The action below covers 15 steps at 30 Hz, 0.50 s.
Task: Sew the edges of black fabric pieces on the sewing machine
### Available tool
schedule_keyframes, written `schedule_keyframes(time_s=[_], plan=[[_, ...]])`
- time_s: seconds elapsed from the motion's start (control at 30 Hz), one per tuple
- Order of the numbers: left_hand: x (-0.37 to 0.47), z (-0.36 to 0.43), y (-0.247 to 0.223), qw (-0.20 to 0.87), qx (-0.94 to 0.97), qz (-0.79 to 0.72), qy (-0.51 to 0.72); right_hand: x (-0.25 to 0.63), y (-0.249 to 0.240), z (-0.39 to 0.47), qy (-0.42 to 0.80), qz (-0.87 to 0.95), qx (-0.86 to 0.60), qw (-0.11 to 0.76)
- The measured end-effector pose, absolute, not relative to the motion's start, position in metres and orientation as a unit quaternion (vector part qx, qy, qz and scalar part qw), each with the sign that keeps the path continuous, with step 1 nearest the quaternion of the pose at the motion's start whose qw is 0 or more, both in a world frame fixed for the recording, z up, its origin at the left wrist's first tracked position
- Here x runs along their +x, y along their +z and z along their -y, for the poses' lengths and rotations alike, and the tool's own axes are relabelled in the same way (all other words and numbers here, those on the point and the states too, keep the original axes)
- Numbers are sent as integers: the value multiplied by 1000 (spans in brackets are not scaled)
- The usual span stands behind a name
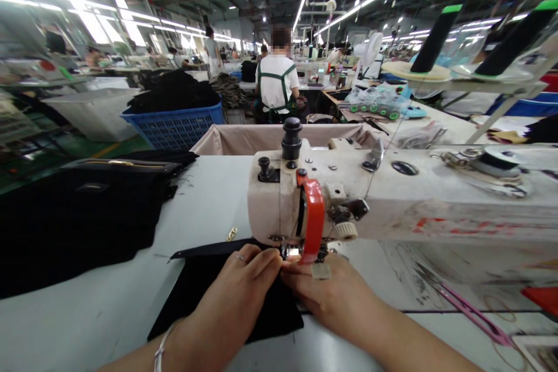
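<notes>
A piece of black fabric lies on the sewing machine's white table, partly under the machine head. My left hand rests on it left of the needle area, fingers pressed together on the cloth. From the right, my right hand grips the fabric's edge close by, its fingertips almost meeting the left ones. The sewing machine stands directly over my fingers, and its orange guard hangs just above the right hand. The needle itself and the stitching spot are hidden behind fingers and metal parts.
Stacked black fabric pieces with a zipper lie on the left. A gold zipper pull sits behind the cloth. Pink-handled thread snips lie at right. Beyond are a blue crate, a pink fabric-lined bin and a seated co-worker.
</notes>
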<state>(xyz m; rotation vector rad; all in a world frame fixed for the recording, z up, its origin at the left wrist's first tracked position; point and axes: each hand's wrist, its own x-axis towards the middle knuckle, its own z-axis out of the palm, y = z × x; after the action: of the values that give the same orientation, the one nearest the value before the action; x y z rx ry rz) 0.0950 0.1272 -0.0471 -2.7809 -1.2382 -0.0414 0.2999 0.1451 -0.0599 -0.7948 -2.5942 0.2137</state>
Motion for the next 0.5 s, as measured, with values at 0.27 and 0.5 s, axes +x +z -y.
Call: schedule_keyframes(time_s=[0.27,0.5], plan=[[88,-132,-40,-35,-913,404,-44,299,-59,-139,92,927,-300,204],[75,-147,-41,-85,-921,370,-92,294,-60,-137,46,925,-323,194]])
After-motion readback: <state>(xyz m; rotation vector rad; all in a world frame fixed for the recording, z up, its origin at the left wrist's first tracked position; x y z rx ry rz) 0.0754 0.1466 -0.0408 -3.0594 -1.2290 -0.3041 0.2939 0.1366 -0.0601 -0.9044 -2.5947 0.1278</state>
